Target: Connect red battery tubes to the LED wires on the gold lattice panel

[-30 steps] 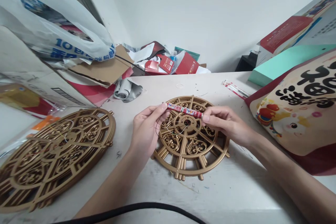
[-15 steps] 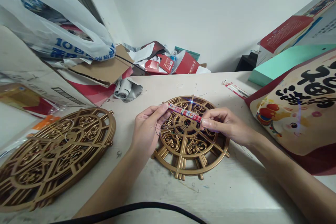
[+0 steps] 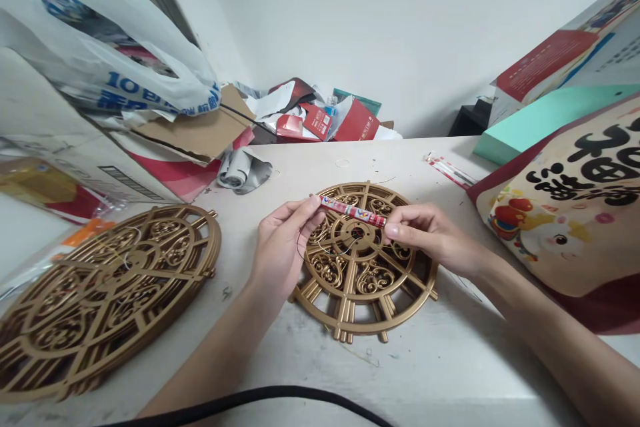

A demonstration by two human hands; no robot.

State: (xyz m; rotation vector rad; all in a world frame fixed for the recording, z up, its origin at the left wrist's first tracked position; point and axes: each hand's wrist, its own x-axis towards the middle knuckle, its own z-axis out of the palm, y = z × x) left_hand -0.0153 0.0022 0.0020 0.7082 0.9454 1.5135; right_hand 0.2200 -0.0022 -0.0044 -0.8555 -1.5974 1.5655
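Both my hands hold a slim red stick [image 3: 353, 211] with colourful print, slanting down to the right. My left hand [image 3: 286, 237] pinches its left end between thumb and fingers, and thin dark wires hang by those fingers. My right hand [image 3: 425, 232] pinches the other end. Below the stick, a gold openwork wheel [image 3: 345, 293] with scrolled panels lies on the table, apparently several layers stacked. Thin wires show around its hub. The stick and my hands hide part of its far half.
At the left lies a second stack of gold wheels [image 3: 143, 317]. Behind it are a cardboard box [image 3: 55, 133] and a white plastic bag [image 3: 165, 57]. Scrap paper and red packets [image 3: 320, 120] fill the back. A printed bag [image 3: 565, 213] stands right; a black cable [image 3: 280, 391] crosses the front.
A small blue light on the wheel's far rim has gone out. The stick's right end has risen slightly and its print has turned a little. Both hands stay nearly still.
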